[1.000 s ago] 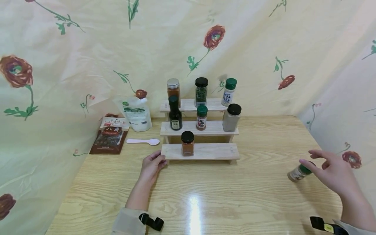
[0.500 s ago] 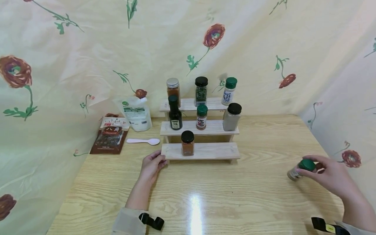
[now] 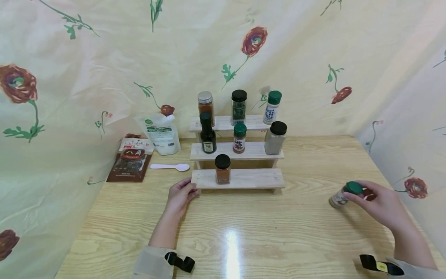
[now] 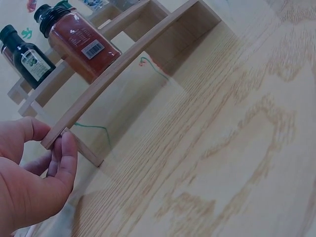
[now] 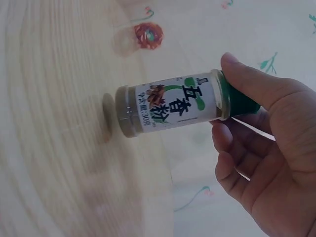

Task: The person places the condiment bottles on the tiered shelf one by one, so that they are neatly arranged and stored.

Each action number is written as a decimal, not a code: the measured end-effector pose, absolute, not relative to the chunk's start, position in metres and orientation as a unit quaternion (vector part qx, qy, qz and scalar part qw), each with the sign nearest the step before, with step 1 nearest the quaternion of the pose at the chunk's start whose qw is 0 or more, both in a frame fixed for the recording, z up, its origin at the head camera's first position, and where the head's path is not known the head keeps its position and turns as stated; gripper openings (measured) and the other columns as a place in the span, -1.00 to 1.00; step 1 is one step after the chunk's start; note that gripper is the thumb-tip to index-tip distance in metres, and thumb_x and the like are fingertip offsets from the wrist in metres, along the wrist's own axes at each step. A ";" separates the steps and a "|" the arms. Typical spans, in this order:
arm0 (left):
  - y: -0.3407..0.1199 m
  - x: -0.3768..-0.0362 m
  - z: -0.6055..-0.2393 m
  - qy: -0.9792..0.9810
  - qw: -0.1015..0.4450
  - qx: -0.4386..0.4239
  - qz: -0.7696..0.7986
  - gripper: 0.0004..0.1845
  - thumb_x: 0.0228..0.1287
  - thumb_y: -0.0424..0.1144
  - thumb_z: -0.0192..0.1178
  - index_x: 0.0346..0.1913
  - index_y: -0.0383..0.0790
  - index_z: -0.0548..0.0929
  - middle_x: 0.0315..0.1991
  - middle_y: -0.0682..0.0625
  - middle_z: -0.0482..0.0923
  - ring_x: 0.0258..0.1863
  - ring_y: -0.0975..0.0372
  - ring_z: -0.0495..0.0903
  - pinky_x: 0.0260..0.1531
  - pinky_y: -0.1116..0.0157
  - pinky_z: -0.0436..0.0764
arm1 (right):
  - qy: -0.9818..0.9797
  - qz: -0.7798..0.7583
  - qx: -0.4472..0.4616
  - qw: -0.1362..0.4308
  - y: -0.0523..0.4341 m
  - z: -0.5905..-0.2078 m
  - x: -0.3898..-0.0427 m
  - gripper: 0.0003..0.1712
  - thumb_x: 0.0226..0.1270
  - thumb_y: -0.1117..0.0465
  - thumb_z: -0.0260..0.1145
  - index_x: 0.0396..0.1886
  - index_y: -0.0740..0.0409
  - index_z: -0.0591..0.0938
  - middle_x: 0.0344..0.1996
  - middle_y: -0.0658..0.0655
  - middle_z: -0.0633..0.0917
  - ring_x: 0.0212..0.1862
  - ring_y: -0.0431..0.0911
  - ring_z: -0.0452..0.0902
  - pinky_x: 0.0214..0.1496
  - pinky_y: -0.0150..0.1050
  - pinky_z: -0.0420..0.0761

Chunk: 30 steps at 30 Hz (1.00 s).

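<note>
A three-step wooden rack [image 3: 244,179] stands mid-table with several spice jars on it. My left hand [image 3: 179,195] holds the left end of its lowest step [image 4: 54,138], thumb on top and fingers under the edge. A red-powder jar with a black lid [image 3: 222,169] [image 4: 79,39] stands on that step. At the right, my right hand [image 3: 374,203] grips a small spice jar [image 3: 343,193] [image 5: 170,108] by its green cap, lifted just above the table and tilted.
A dark bottle [image 3: 208,134] and two more jars share the middle step; three jars line the top step. Left of the rack lie a white spoon [image 3: 170,167], a white pouch [image 3: 161,133] and a dark packet [image 3: 129,162]. Flowered cloth walls enclose the table [image 3: 244,232].
My right hand closed on the green-capped jar, lifted it and carried it a little leftward. The left hand stayed on the rack.
</note>
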State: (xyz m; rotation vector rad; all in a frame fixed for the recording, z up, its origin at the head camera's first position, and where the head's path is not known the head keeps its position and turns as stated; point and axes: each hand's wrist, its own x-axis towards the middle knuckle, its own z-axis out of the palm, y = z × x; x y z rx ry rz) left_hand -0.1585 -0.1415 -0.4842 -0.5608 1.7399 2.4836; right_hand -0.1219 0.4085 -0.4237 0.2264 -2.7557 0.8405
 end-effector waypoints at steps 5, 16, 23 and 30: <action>-0.141 -0.159 -0.483 0.566 0.027 -0.182 0.803 -0.59 0.39 -0.57 0.11 0.26 -0.60 0.46 -0.11 -0.17 0.56 -0.34 0.26 0.63 -0.25 0.44 0.71 | -0.942 0.303 0.075 0.124 0.391 -0.418 -0.131 -0.57 0.23 0.18 0.55 0.03 0.28 0.69 -0.43 -0.12 0.65 -0.42 -0.38 0.46 -0.57 -0.43 0.48; -0.140 -0.158 -0.483 0.568 0.028 -0.180 0.802 -0.59 0.39 -0.57 0.11 0.27 -0.60 0.46 -0.13 -0.17 0.56 -0.34 0.27 0.64 -0.26 0.44 0.72 | -0.921 0.337 0.116 0.154 0.348 -0.409 -0.147 -0.63 0.19 0.22 0.57 -0.04 0.22 0.71 -0.45 -0.02 0.64 -0.42 -0.29 0.45 -0.53 -0.46 0.46; -0.141 -0.158 -0.484 0.570 0.028 -0.178 0.802 -0.60 0.40 -0.56 0.11 0.26 -0.59 0.46 -0.13 -0.16 0.57 -0.34 0.27 0.64 -0.26 0.45 0.71 | -0.900 0.357 0.160 0.194 0.324 -0.404 -0.157 -0.66 0.07 0.35 0.61 -0.12 0.18 0.74 -0.50 -0.02 0.61 -0.46 -0.27 0.44 -0.49 -0.50 0.43; -0.141 -0.158 -0.484 0.563 0.030 -0.178 0.807 -0.59 0.40 -0.57 0.11 0.26 -0.60 0.45 -0.16 -0.15 0.57 -0.34 0.27 0.64 -0.26 0.44 0.72 | -0.888 0.363 0.198 0.202 0.300 -0.399 -0.166 -0.65 0.03 0.39 0.62 -0.16 0.17 0.73 -0.52 -0.06 0.57 -0.46 -0.25 0.43 -0.42 -0.52 0.43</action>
